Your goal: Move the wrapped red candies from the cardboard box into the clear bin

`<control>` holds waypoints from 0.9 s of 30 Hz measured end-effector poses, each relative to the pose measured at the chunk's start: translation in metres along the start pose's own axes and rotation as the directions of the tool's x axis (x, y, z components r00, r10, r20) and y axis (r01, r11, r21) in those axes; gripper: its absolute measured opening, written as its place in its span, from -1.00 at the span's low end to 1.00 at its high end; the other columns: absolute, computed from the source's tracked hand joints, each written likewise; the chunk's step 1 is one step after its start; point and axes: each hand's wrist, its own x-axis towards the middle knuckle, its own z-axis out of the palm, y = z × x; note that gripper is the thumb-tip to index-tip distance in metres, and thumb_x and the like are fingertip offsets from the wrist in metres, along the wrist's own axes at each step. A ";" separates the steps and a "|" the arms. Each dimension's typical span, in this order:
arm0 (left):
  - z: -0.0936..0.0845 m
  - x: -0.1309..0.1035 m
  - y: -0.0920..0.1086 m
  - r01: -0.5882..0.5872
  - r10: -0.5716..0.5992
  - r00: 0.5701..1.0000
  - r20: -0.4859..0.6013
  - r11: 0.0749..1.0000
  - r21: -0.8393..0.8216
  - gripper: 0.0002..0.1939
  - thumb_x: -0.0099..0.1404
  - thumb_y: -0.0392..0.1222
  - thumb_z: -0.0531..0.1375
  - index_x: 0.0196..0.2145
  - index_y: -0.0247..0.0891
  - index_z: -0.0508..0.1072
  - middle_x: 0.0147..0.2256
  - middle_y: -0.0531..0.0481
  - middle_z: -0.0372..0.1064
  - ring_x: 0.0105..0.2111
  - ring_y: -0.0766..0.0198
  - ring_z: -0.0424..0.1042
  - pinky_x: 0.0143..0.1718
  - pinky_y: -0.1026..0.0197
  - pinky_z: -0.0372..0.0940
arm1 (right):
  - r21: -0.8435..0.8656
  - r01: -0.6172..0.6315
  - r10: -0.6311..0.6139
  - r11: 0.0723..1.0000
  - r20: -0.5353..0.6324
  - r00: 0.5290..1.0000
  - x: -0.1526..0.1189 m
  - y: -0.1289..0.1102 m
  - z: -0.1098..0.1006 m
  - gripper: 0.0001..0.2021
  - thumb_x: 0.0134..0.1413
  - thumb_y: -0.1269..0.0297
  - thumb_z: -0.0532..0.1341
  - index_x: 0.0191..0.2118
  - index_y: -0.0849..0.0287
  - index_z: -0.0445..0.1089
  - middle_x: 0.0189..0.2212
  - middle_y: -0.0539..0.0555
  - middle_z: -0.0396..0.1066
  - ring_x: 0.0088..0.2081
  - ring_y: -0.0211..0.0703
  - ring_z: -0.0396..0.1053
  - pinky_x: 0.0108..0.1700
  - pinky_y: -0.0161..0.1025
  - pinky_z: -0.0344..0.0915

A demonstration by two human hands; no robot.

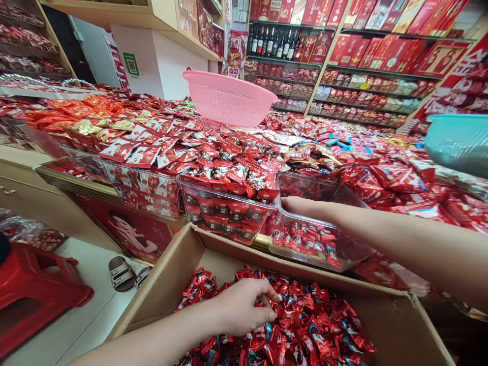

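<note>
Over a heap of red foil-wrapped candies [305, 325], my left hand [249, 305] hangs loosely curled, thumb and fingers apart, with nothing visible between them. The candies, with bits of teal on the wrappers, lie in an open cardboard box [389, 310]. My right hand [299, 205] reaches across a clear plastic bin [351, 249] and is at its left side wall; the fingers are hidden, so their grip is unclear. Similar small red candies [305, 239] lie low in that bin.
Neighbouring bins hold heaped red packets [244, 173]. A pink basket [232, 99] rests on the packets, and a teal basket [457, 142] stands at right. On the left are a red stool [41, 290] and sandals [122, 273]. Stocked shelves [324, 66] line the back.
</note>
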 end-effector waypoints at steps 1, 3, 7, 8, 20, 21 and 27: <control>0.000 0.001 -0.001 -0.006 0.006 1.000 -0.006 1.000 -0.009 -0.72 0.04 -0.20 0.12 -0.24 -0.24 0.42 -0.39 0.05 0.37 -0.43 0.30 0.31 -0.43 0.32 0.16 | -0.015 0.005 -0.005 1.000 0.000 1.000 0.001 0.001 0.001 -0.71 -0.21 0.37 0.27 -0.26 0.30 0.35 -0.34 0.12 0.43 -0.36 -0.21 0.32 -0.40 -0.40 0.18; 0.000 0.004 -0.004 -0.029 0.027 0.999 -0.035 0.998 -0.059 -0.72 0.05 -0.21 0.12 -0.23 -0.26 0.41 -0.39 0.04 0.36 -0.42 0.30 0.30 -0.40 0.30 0.17 | -0.042 0.003 -0.003 0.999 0.002 1.000 0.005 0.002 0.002 -0.77 -0.16 0.37 0.22 -0.27 0.30 0.36 -0.34 0.12 0.43 -0.35 -0.20 0.32 -0.39 -0.39 0.18; -0.003 0.013 -0.008 -0.115 0.087 0.992 -0.097 0.933 -0.341 -0.73 0.04 -0.22 0.17 -0.25 -0.33 0.36 -0.44 0.06 0.32 -0.45 0.36 0.28 -0.37 0.29 0.16 | -0.092 -0.016 0.014 0.996 -0.029 0.999 0.006 0.003 -0.011 -0.87 -0.13 0.37 0.19 -0.36 0.23 0.39 -0.45 0.02 0.43 -0.41 -0.24 0.32 -0.40 -0.39 0.18; -0.004 0.013 -0.008 -0.138 0.098 0.989 -0.114 0.896 -0.421 -0.71 0.03 -0.21 0.20 -0.25 -0.34 0.35 -0.45 0.07 0.31 -0.45 0.38 0.28 -0.36 0.29 0.16 | -0.104 -0.015 0.009 0.994 -0.053 0.999 0.002 0.000 -0.019 -0.87 -0.12 0.34 0.19 -0.37 0.21 0.40 -0.45 0.02 0.42 -0.41 -0.24 0.32 -0.39 -0.38 0.18; -0.003 -0.007 0.017 -0.405 0.216 0.905 -0.366 0.701 -0.587 -0.71 0.08 -0.17 0.22 -0.23 -0.33 0.34 -0.39 0.02 0.35 -0.35 0.35 0.33 -0.23 0.23 0.20 | 0.607 0.140 -0.012 0.783 -0.210 0.978 -0.170 -0.073 0.063 -0.75 -0.06 0.02 0.16 -0.32 0.06 0.30 -0.52 -0.01 0.33 -0.51 -0.25 0.25 -0.50 -0.31 0.21; -0.001 -0.008 0.018 -0.402 0.219 0.907 -0.360 0.706 -0.583 -0.72 0.08 -0.17 0.22 -0.25 -0.33 0.34 -0.38 0.02 0.35 -0.33 0.34 0.33 -0.22 0.22 0.20 | 0.714 0.105 0.007 0.692 -0.152 0.988 -0.171 -0.071 0.082 -0.74 -0.05 0.02 0.16 -0.29 0.07 0.29 -0.52 -0.02 0.32 -0.49 -0.24 0.26 -0.47 -0.30 0.23; 0.014 -0.009 0.010 -0.234 0.193 0.972 -0.133 0.823 -0.518 -0.70 0.02 -0.23 0.25 -0.24 -0.32 0.36 -0.32 0.00 0.35 -0.31 0.30 0.32 -0.26 0.22 0.21 | 0.925 0.122 0.098 0.360 -0.168 0.981 -0.165 -0.056 0.125 -0.75 -0.08 0.06 0.21 -0.32 0.11 0.32 -0.47 -0.01 0.34 -0.40 -0.23 0.30 -0.36 -0.28 0.26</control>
